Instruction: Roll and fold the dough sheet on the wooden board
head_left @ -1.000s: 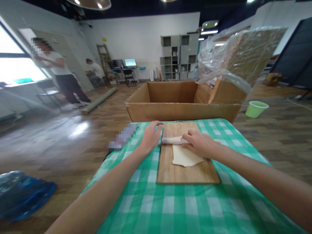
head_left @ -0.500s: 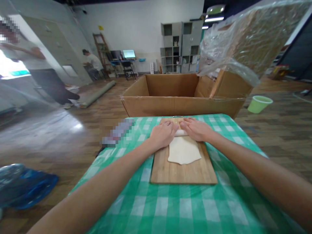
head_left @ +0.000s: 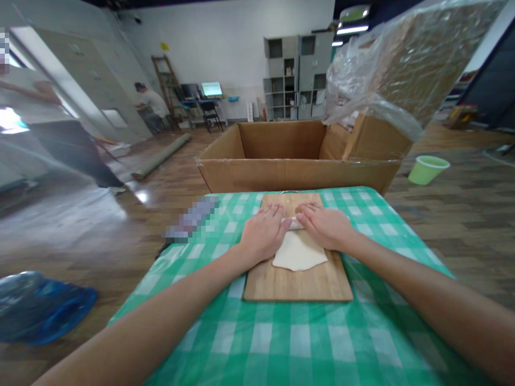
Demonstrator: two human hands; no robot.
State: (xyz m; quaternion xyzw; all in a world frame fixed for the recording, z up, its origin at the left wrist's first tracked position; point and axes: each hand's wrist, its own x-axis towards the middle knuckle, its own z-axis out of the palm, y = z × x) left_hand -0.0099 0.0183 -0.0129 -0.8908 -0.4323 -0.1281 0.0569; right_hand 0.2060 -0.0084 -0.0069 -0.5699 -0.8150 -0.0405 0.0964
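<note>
Now | left hand (head_left: 263, 234), right hand (head_left: 325, 226): flat, open grip pressing rolled dough (head_left: 298, 252) edge | cutting board (head_left: 298, 281) beneath

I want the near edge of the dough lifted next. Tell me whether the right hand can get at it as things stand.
Probably yes. The right hand rests on the rolled far end of the dough, and the flat near edge lies bare on the cutting board.
</note>
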